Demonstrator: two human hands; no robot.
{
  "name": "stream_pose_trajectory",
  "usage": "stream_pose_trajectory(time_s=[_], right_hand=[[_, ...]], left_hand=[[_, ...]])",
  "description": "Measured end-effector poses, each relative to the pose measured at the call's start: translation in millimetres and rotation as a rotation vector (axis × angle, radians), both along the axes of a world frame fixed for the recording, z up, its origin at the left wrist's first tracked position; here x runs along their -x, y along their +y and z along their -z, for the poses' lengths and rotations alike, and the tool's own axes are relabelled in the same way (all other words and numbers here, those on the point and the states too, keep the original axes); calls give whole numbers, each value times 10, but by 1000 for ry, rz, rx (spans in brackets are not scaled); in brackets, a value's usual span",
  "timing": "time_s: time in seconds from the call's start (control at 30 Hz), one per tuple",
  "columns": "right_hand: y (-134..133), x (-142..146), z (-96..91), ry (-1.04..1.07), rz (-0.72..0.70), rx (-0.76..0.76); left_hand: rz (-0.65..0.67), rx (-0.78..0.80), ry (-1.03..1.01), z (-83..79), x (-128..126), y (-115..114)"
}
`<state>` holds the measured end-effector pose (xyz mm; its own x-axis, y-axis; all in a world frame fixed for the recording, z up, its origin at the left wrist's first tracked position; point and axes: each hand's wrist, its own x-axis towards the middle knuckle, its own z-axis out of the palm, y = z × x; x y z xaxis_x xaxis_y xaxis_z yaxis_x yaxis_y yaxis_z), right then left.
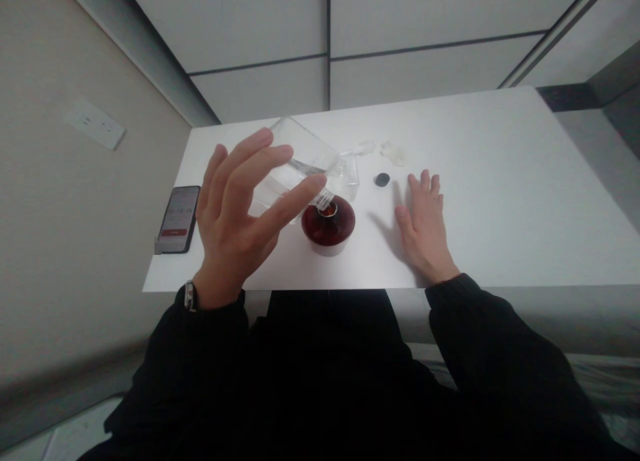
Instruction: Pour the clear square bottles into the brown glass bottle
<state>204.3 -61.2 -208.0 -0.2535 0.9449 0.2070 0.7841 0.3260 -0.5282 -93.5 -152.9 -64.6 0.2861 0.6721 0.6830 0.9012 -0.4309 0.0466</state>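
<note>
My left hand [240,211] grips a clear square bottle [295,161], tipped with its neck down over the mouth of a round dark-red bottle [329,229] that stands on the white table [500,201]. The clear bottle's neck sits right at the red bottle's opening. My right hand [424,221] lies flat on the table to the right of the red bottle, fingers spread and holding nothing. A small dark cap [383,179] lies just beyond its fingertips.
A phone [179,219] with a lit screen lies at the table's left edge. A clear beaker [350,174] stands behind the red bottle. Small crumpled clear pieces [393,152] lie further back. A wall runs along the left.
</note>
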Motion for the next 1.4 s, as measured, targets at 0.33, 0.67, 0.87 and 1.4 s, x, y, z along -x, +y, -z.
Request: stream_pose_trajectory(time_s=[0.33, 0.67, 0.87, 1.4], right_hand=[[1, 9, 44, 31, 2, -34], [-6, 25, 31, 33, 7, -37], [1, 27, 28, 29, 10, -16], [4, 12, 66, 37, -11, -23]], left_hand=[[-41, -139, 148, -16, -2, 0], [59, -109, 53, -15, 18, 45], [13, -129, 117, -41, 11, 43], [-3, -98, 145, -53, 21, 45]])
